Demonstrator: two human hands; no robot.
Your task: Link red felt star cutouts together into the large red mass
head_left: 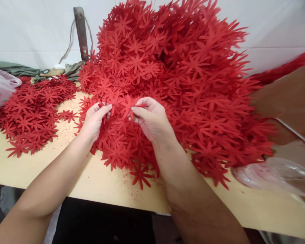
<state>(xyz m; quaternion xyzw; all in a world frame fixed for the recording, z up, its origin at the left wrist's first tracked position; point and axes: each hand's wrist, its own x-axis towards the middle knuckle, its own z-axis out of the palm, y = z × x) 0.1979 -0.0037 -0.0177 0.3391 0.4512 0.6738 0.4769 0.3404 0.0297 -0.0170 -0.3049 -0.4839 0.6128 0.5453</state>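
Note:
My left hand (97, 114) is closed in a pinch, with red petals showing between its thumb and fingers. Facing it, my right hand (150, 117) pinches a red flower-shaped cutout (126, 107) by its petals. Whether both hands grip one cutout or separate ones I cannot tell, since the red merges with what lies behind. Close behind and under the hands rises a large heap of red flower-shaped cutouts (188, 84), thin pieces with several narrow petals. One loose cutout (141, 175) lies at the front of the heap.
On the left of the pale wooden table (104, 183) sits a smaller pile of cutouts (33, 112), beside a white plastic bag (2, 84). A dark metal bar (80, 34) stands against the tiled wall. Clear plastic (274, 174) and a cardboard box (289, 98) are on the right.

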